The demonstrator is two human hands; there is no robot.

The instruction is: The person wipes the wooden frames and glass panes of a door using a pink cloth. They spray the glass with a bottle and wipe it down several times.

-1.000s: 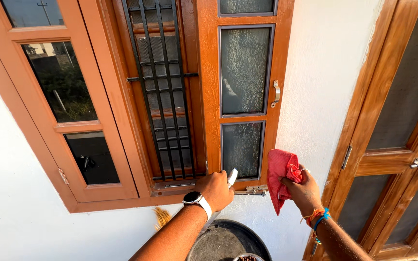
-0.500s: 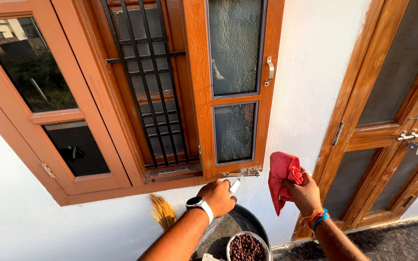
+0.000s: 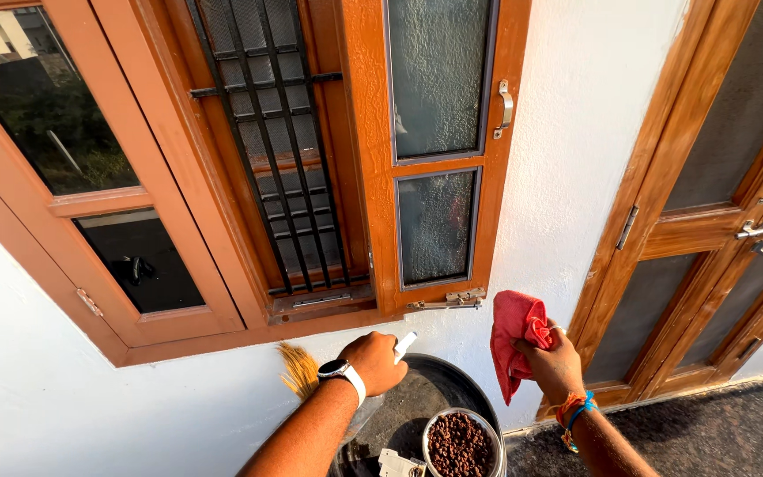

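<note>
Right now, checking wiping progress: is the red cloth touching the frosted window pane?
Apart. The head view shows the red cloth bunched in the right hand below the frosted pane, with white wall between them.

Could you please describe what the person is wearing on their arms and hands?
Both forearms are bare, with no sleeves in view. The left hand has a dark-faced round smartwatch on a white strap at the wrist. The right hand wears a thin ring, and orange and blue thread bracelets circle its wrist.

A round dark smartwatch screen (image 3: 336, 367) on the left wrist
</note>
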